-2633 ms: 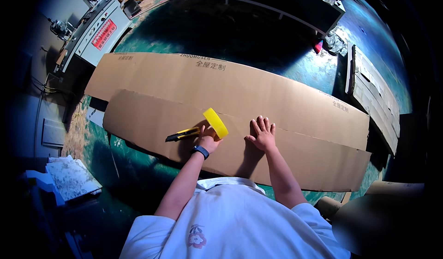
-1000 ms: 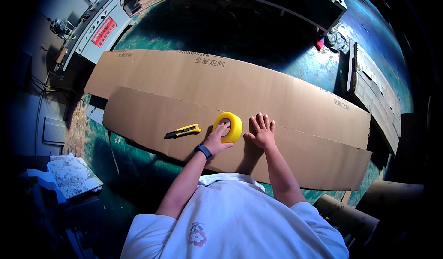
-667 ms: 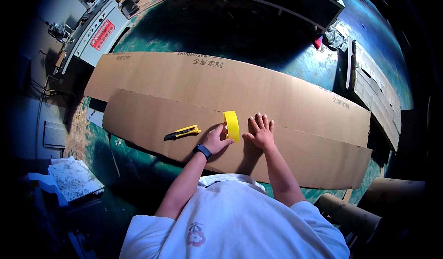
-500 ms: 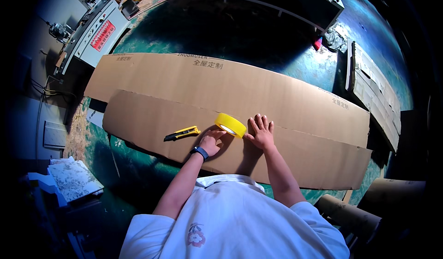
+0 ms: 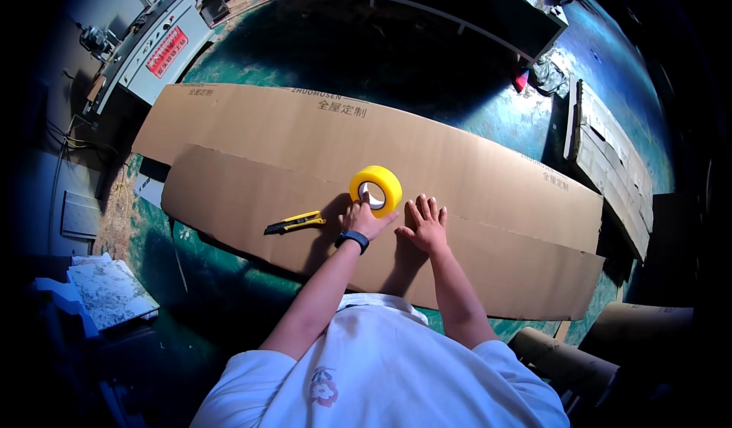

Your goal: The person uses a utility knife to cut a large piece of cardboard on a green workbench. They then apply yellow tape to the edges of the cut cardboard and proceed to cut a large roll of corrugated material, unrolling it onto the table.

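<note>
- Yellow tape roll (image 5: 390,186) now shows its round face and open core, where half a second ago it tilted nearly edge-on; the left hand (image 5: 367,218) has come up against it, while the right hand stays flat.
- Left grip: grasping the roll, one finger hooked into the core and the thumb along the lower rim. Whether the roll touches the cardboard (image 5: 252,184) beneath cannot be told.
- Right grip: released, palm down and fingers spread on the cardboard, just beside the roll. That right hand (image 5: 428,227) seems well placed as a steady brace; even pressure should keep the sheet from sliding.
- Turning the roll slowly by its core would help in finding the tape's loose end, which is not visible.
- Utility knife (image 5: 294,223) lies on the cardboard left of the left hand; best keep the wrist clear of it, since its blade's state is unclear.
</note>
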Available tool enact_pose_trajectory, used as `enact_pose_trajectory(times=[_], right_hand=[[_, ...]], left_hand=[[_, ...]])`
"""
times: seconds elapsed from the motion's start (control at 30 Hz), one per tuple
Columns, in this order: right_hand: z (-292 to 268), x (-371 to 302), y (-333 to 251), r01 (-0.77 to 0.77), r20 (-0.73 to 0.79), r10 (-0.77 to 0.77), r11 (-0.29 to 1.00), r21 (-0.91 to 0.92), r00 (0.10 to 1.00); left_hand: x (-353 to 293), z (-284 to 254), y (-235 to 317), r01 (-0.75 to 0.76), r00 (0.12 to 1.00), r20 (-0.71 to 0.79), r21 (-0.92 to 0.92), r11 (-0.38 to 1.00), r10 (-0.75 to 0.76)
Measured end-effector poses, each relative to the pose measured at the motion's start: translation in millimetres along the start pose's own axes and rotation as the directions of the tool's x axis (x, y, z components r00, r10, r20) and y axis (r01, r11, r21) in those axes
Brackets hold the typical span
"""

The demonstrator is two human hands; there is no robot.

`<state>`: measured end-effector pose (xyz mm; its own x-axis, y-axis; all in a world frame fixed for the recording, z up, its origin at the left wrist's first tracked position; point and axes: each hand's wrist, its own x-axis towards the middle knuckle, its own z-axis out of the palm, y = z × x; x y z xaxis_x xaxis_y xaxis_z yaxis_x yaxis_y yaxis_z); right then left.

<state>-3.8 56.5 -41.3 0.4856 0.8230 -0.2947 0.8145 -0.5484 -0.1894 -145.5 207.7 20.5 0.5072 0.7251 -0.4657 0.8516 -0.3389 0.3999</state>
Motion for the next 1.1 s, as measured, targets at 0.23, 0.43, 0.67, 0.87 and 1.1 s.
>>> enact_pose_trajectory(times=[0.23,0.43,0.67,0.87,1.1], right_hand=[[2,2,-4,0.007,-0.021,-0.007,1.0,0.004,1.0],[7,-1,0,0.014,-0.059,-0.012,1.0,0.028,0.998],[4,0,-1,0.02,-0.047,-0.017,0.998,0.067,0.999],[-2,-1,-4,-0.005,-0.002,0.005,1.0,0.011,1.0],[-4,1,-6,0.0,0.031,0.0,1.0,0.008,1.0]], left_hand=[[22,6,-44,-0.175,0.935,-0.213,0.421,0.89,0.284],[6,11,-66,-0.233,0.965,-0.139,-0.059,0.971,0.224],[-15,21,-91,-0.138,0.989,-0.029,-0.512,0.848,0.144],[-19,32,-106,-0.365,0.918,-0.21,-0.115,0.924,0.337],[-20,62,-141,-0.422,0.848,-0.279,0.156,0.893,0.45]])
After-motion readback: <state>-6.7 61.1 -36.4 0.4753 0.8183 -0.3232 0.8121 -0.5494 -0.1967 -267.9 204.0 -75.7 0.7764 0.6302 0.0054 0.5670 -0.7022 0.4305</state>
